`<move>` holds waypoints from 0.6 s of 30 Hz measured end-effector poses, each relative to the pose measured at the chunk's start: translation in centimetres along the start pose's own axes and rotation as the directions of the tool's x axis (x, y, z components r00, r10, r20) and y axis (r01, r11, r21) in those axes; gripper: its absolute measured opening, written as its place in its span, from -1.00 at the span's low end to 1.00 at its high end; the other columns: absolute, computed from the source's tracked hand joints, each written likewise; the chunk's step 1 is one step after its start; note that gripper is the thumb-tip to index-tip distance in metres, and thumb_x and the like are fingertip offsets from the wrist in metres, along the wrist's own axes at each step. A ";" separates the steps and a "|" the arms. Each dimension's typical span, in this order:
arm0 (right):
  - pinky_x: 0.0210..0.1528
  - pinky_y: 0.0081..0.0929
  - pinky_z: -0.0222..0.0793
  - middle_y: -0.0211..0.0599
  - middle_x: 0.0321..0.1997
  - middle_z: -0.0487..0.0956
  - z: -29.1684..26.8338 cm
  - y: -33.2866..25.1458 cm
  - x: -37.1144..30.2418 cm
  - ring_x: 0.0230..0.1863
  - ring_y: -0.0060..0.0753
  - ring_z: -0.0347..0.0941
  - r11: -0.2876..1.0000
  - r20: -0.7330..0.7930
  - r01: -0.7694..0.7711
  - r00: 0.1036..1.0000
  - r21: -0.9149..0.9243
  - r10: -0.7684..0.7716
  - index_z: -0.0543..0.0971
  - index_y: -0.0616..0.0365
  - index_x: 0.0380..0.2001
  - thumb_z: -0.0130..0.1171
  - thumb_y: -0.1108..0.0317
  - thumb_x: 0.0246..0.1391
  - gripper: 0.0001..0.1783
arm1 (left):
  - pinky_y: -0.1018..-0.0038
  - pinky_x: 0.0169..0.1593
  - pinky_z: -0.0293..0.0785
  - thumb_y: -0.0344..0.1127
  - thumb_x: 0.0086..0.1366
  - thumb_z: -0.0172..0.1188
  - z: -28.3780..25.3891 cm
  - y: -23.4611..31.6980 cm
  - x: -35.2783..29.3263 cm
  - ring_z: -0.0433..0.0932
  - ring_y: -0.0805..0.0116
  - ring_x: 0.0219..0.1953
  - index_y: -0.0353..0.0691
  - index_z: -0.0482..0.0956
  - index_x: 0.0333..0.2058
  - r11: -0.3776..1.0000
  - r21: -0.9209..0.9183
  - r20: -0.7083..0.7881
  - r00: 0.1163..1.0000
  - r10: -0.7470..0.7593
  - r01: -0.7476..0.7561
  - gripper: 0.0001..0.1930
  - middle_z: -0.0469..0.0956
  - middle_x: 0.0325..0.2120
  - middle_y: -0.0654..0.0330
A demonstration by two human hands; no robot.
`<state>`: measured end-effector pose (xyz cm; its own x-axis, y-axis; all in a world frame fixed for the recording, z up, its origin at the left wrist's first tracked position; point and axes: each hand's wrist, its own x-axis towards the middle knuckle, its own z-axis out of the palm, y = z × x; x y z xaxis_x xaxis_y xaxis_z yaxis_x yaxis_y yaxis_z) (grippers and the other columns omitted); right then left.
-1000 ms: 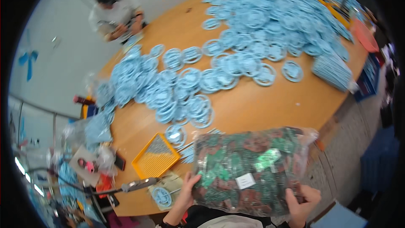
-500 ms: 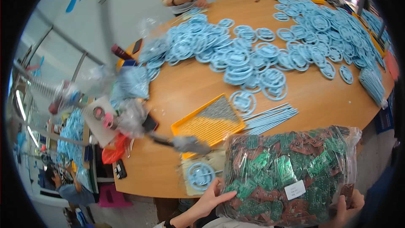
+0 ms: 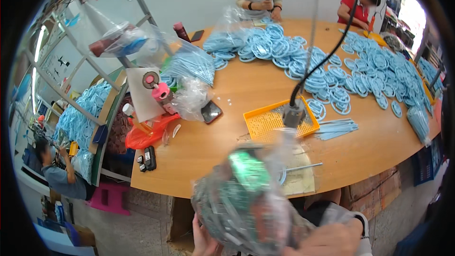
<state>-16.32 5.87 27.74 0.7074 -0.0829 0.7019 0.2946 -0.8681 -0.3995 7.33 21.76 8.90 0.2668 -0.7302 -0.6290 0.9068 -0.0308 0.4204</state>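
Note:
In front of my body, at the table's near edge, I hold a clear plastic bag of green and red-brown circuit boards [image 3: 241, 204], tilted and smeared by motion. My left hand [image 3: 204, 239] is closed round its lower left side, fingers partly hidden. At its lower right, my right hand [image 3: 329, 241] is blurred but closed on the plastic. Behind the bag lies a pale work pad [image 3: 303, 180] with a light blue rod and part of a blue ring. A yellow tray [image 3: 265, 125] of small grey pieces sits beyond.
Heaps of light blue ring-shaped parts [image 3: 303, 61] cover the far and right table [image 3: 213, 151]. A black cable with a grey tool [image 3: 294, 113] hangs above the tray. At left lie a phone [image 3: 211, 112] and a red bag [image 3: 151, 132]. Two people work across the table.
The circuit-board bag has swung left and tilted from its flat, face-up position, with both hands moving along. My view has turned left, and the hanging tool now shows over the tray.

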 end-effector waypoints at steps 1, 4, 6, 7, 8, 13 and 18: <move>-0.69 -0.54 0.25 -0.27 -0.68 0.41 1.2 0.5 1.6 -0.71 -0.40 0.37 0.998 0.012 0.052 0.999 0.041 -0.053 0.47 0.53 -0.32 0.26 0.53 -0.14 -0.70 | 0.32 0.13 0.32 0.04 0.36 -0.07 -0.7 0.7 -0.1 0.37 0.27 0.08 -0.23 0.25 0.12 0.997 -0.067 0.022 0.999 0.025 -0.023 -0.48 0.38 0.02 0.10; -0.72 -0.51 0.24 -0.35 -0.72 0.32 4.7 1.6 6.5 -0.73 -0.43 0.33 0.973 0.073 0.229 0.970 0.044 -0.231 0.44 0.45 -0.44 0.12 0.42 -0.14 -0.75 | 0.21 0.16 0.31 0.19 0.37 -0.26 -3.8 2.2 1.0 0.38 0.17 0.07 -0.18 0.29 0.11 0.993 0.017 -0.009 0.993 0.116 -0.115 -0.40 0.39 0.03 0.14; -0.73 -0.53 0.23 -0.38 -0.72 0.33 5.4 0.6 9.6 -0.73 -0.48 0.34 0.928 0.111 0.368 0.927 -0.066 -0.359 0.43 0.42 -0.47 0.11 0.36 -0.15 -0.74 | 0.21 0.14 0.31 0.20 0.36 -0.26 -4.4 3.6 1.4 0.38 0.16 0.06 -0.18 0.29 0.11 0.989 0.031 -0.026 0.989 0.148 -0.147 -0.40 0.39 0.02 0.14; -0.74 -0.54 0.22 -0.40 -0.72 0.33 6.5 -0.2 10.2 -0.73 -0.50 0.33 0.895 0.105 0.435 0.899 -0.096 -0.425 0.43 0.42 -0.47 0.11 0.35 -0.15 -0.73 | 0.21 0.13 0.32 0.20 0.36 -0.26 -4.9 3.9 1.5 0.39 0.16 0.05 -0.18 0.30 0.11 0.987 0.034 -0.029 0.987 0.158 -0.157 -0.40 0.40 0.02 0.14; -0.74 -0.55 0.20 -0.41 -0.72 0.33 7.1 -0.6 10.6 -0.73 -0.52 0.33 0.858 0.104 0.498 0.867 -0.128 -0.488 0.43 0.41 -0.48 0.10 0.33 -0.15 -0.72 | 0.21 0.13 0.32 0.20 0.36 -0.26 -5.0 4.1 1.8 0.39 0.16 0.05 -0.18 0.30 0.10 0.985 0.036 -0.028 0.985 0.172 -0.171 -0.40 0.40 0.01 0.13; -0.66 -0.58 0.23 -0.44 -0.65 0.37 9.0 1.5 10.6 -0.64 -0.56 0.34 0.821 0.162 0.551 0.833 -0.150 -0.529 0.48 0.33 -0.36 0.07 0.30 -0.15 -0.70 | 0.22 0.09 0.33 0.21 0.35 -0.25 -8.0 6.3 3.1 0.40 0.15 0.01 -0.18 0.30 0.09 0.975 0.030 -0.087 0.971 0.222 -0.220 -0.39 0.40 -0.01 0.12; -0.61 -0.67 0.19 -0.54 -0.65 0.14 11.4 7.0 4.3 -0.61 -0.66 0.27 0.888 0.213 0.419 0.900 -0.190 -0.380 0.34 0.36 0.13 0.00 0.34 -0.01 -0.41 | 0.22 0.06 0.35 0.22 0.34 -0.24 -9.9 7.0 3.2 0.41 0.14 -0.02 -0.18 0.31 0.08 0.959 0.035 -0.133 0.950 0.283 -0.281 -0.39 0.41 -0.03 0.11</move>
<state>-3.87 5.02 21.27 0.6617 0.3590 0.6582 0.4362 -0.8984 0.0515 17.75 25.98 3.38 0.5536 -0.6112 -0.5656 0.7834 0.1519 0.6026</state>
